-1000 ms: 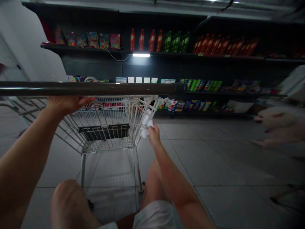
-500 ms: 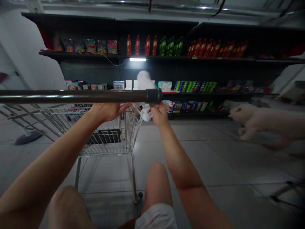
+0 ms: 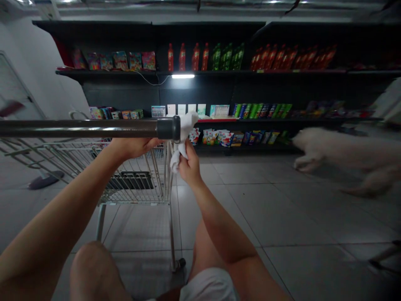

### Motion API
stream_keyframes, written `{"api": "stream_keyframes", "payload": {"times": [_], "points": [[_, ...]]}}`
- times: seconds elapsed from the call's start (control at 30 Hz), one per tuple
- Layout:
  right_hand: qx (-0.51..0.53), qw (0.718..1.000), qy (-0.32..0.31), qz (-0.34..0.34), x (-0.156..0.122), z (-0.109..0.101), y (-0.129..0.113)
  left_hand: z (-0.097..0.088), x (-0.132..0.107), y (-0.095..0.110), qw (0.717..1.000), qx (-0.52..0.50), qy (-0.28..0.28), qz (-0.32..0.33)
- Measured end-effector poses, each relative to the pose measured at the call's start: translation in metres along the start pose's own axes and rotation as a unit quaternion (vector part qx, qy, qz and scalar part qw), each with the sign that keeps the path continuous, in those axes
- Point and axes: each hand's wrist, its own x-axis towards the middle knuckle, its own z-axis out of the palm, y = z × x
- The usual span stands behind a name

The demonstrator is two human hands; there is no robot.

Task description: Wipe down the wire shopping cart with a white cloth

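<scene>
L grip (image 3: 132,147) fwd, thumb (image 3: 153,143) pointing R; R grip (image 3: 190,166) curled (both arms (image 3: 73,205) bare, outstretched)

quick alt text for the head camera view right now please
A person's right hand holds a white cloth at the end of the handle of a shopping cart. The left hand shows just below the handle, partly hidden. Beyond are dark shelves with red bottles and green bottles; a blurred pale animal is at right.

Cart (image 3: 137,180) before shelves (image 3: 200,93), animal (image 3: 347,151) at right
</scene>
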Motion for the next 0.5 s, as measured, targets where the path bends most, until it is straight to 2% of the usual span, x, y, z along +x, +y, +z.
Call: {"api": "stream_keyframes", "payload": {"times": [0.07, 0.17, 0.27, 0.33, 0.4, 0.5], "points": [[0.002, 1.0, -0.004, -0.01, -0.003, 0.001, -0.006, -0.002, -0.003, -0.003, 1.0, -0.011, -0.011, 0.007], [0.013, 0.999, 0.012, -0.045, -0.005, 0.002, -0.028, -0.003, -0.007, -0.009, 1.0, -0.01, -0.013, 0.01], [-0.015, 0.996, 0.025, -0.084, -0.012, 0.012, -0.041, -0.005, -0.012, -0.013, 1.0, -0.012, -0.023, 0.007], [-0.027, 0.996, 0.036, -0.083, -0.024, 0.024, -0.033, -0.006, -0.015, -0.017, 0.999, -0.02, -0.03, 0.003], [-0.03, 0.997, 0.044, -0.059, -0.043, 0.033, -0.016, -0.007, -0.018, -0.021, 0.999, -0.023, -0.027, -0.004], [-0.043, 0.999, 0.017, 0.0, -0.071, 0.038, 0.007, -0.009, -0.024, -0.027, 0.999, 0.002, 0.005, -0.031]]}}
